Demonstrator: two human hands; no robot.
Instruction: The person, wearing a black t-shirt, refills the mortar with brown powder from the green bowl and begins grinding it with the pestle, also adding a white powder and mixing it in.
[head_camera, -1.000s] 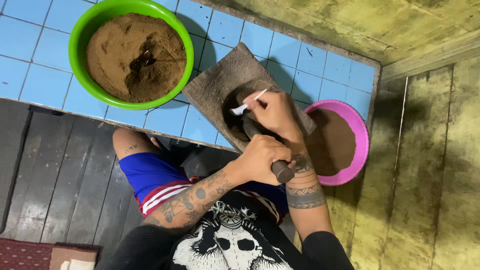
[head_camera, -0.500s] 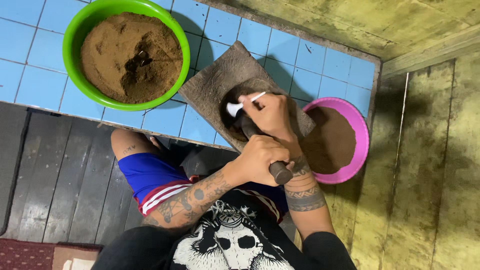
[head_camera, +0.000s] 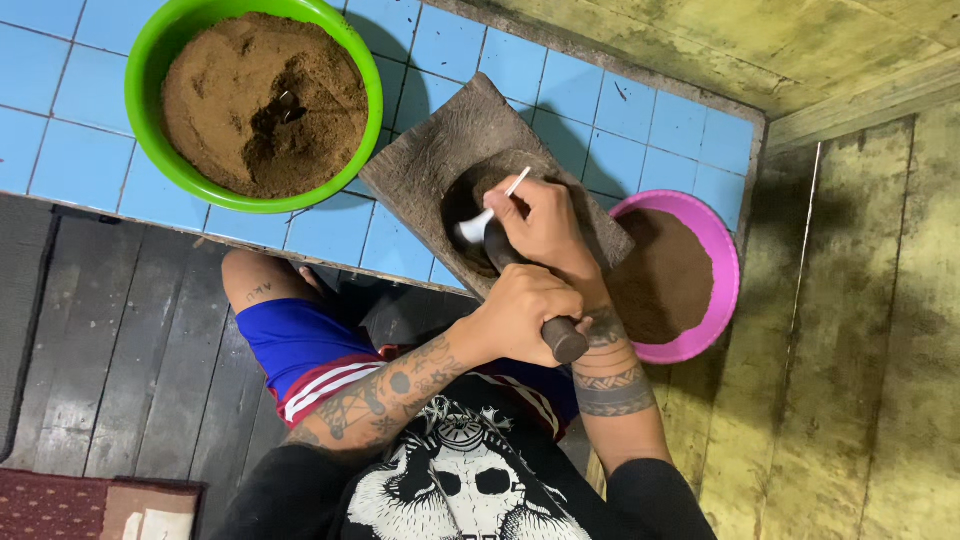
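Seen from above the head. Nearest: black shirt with a white skull print (head_camera: 460, 490), blue shorts with red and white stripes (head_camera: 300, 350), bare knee tucked under the tiled edge. Left hand (head_camera: 520, 315), forearm tattooed, clamped around the shaft of a dark wooden pestle (head_camera: 535, 300), butt end sticking out of the fist toward the body. Pestle slanting down into the hollow of a stone mortar slab (head_camera: 430, 165), tip hidden by the other hand. Right hand (head_camera: 545, 225), wrist banded with tattoos, just beyond the left, nearly touching it, fingers pinched on a white spoon (head_camera: 485, 215); spoon bowl down inside the mortar hollow. Mortar contents too dark to tell. Mortar slab lying on the blue tiled ledge (head_camera: 60, 150). Right of the mortar, touching its edge: pink bowl (head_camera: 725, 280) of brown powder. Left of the mortar, further out on the tiles: green basin (head_camera: 150, 150) heaped with brown powder, dark dent in the middle.
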